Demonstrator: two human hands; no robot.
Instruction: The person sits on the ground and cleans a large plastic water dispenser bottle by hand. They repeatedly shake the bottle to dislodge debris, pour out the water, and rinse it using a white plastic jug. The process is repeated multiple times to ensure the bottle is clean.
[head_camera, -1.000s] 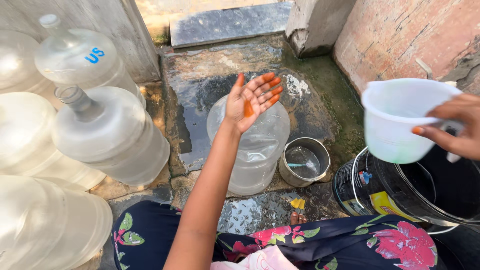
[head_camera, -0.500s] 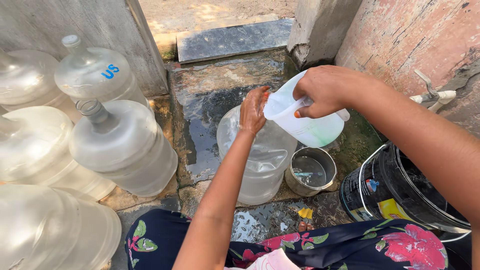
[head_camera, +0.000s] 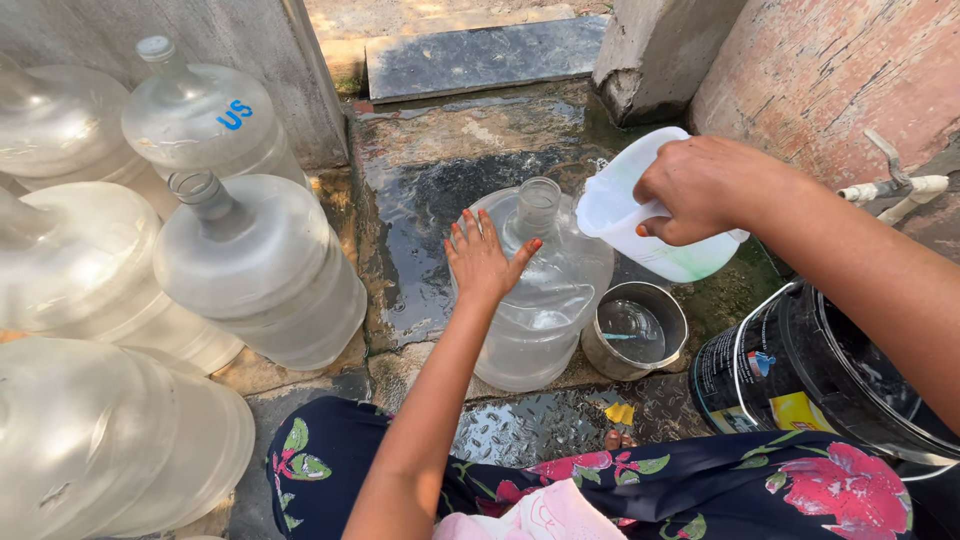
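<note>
- Water jug (head_camera: 530, 300), a large clear plastic one with a narrow open neck, stands upright on the wet stone slab (head_camera: 420, 200) in the middle of the scene, with some water in its bottom.
- Left hand (head_camera: 485, 258) lies flat on the jug's shoulder, just left of the neck, fingers spread and thumb out toward the neck; judging by the pose, it steadies the jug.
- Right hand (head_camera: 700, 190) is curled around a white plastic mug (head_camera: 640, 215), gripping it by the side, and tips its lip toward the neck from the right. The tilt suits pouring into so narrow an opening; no stream of water can be made out.
- Neck sits between the two hands: touching distance from the left thumb, just beside the mug's lip.
- Small metal pot (head_camera: 633, 333) with a little water stands touching the jug's near right side.
- Black bucket (head_camera: 830, 380) with a wire handle stands at the near right, under the right forearm.
- More clear jugs (head_camera: 250, 270) are crowded on the left, some upright, some leaning.
- White pipe tap (head_camera: 890, 188) juts from the brick wall at far right.
- Floral dark skirt (head_camera: 700, 490) fills the near edge.
</note>
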